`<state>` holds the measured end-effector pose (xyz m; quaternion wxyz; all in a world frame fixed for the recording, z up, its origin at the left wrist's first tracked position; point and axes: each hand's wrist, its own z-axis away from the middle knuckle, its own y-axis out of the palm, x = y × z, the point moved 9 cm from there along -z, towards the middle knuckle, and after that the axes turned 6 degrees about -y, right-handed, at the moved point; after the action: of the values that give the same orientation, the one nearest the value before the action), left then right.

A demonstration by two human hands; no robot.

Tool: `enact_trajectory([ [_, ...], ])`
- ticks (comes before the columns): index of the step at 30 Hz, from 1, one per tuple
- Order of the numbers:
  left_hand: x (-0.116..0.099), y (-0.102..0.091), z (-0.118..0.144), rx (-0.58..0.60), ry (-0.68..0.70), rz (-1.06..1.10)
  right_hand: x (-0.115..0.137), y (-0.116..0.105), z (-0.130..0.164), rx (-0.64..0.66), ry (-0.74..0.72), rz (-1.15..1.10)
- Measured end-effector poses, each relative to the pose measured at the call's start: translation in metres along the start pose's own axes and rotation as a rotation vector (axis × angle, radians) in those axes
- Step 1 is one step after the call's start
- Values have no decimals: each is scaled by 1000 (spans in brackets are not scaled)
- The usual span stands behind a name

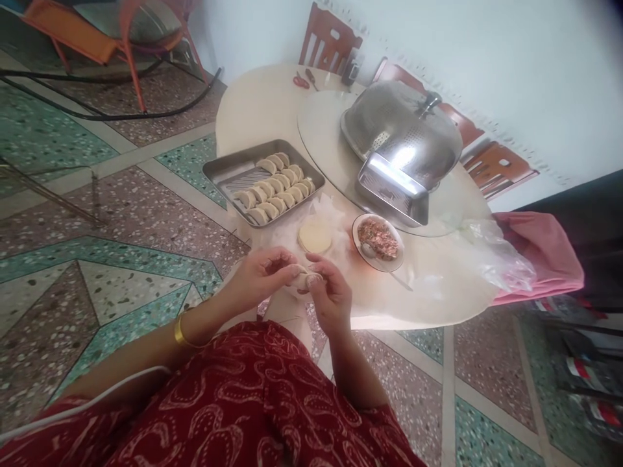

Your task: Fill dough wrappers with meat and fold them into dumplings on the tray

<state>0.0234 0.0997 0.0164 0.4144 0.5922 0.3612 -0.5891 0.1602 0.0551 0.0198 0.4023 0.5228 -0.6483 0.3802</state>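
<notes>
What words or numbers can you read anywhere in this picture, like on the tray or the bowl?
None: no words, labels or numbers can be read.
The metal tray of dumplings is plain.
The bowl of filling and the steel lid carry no writing.
The dark item at the far edge of the table is too small and blurred to tell.
Both hands, left and right, hold a dumpling, unmarked.

Count: one dumpling (306,279) in my two-handed grip; one metal tray (228,170) holding roughly fourteen finished dumplings (277,188); one stack of wrappers (314,237); one bowl of filling (378,241); one steel dome cover (403,130); one pair of scissors (300,80); three chairs (327,40).
</notes>
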Motion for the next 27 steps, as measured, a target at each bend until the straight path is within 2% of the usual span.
enact_trajectory([
  [6,-1,-3,-3,6,-49,61,7,2,-9,71,-73,134],
  [12,8,-11,-10,46,-35,17,3,1,-13,38,-17,55],
  [16,-4,-18,-5,0,101,-79,5,-1,-16,32,-10,103],
  [20,-29,-15,9,-58,317,-361,15,-3,-19,44,-93,269],
  [23,-36,-14,15,-109,433,-463,26,0,-20,66,-214,344],
  [27,-36,-15,19,-130,518,-480,44,7,-18,92,-416,449],
])
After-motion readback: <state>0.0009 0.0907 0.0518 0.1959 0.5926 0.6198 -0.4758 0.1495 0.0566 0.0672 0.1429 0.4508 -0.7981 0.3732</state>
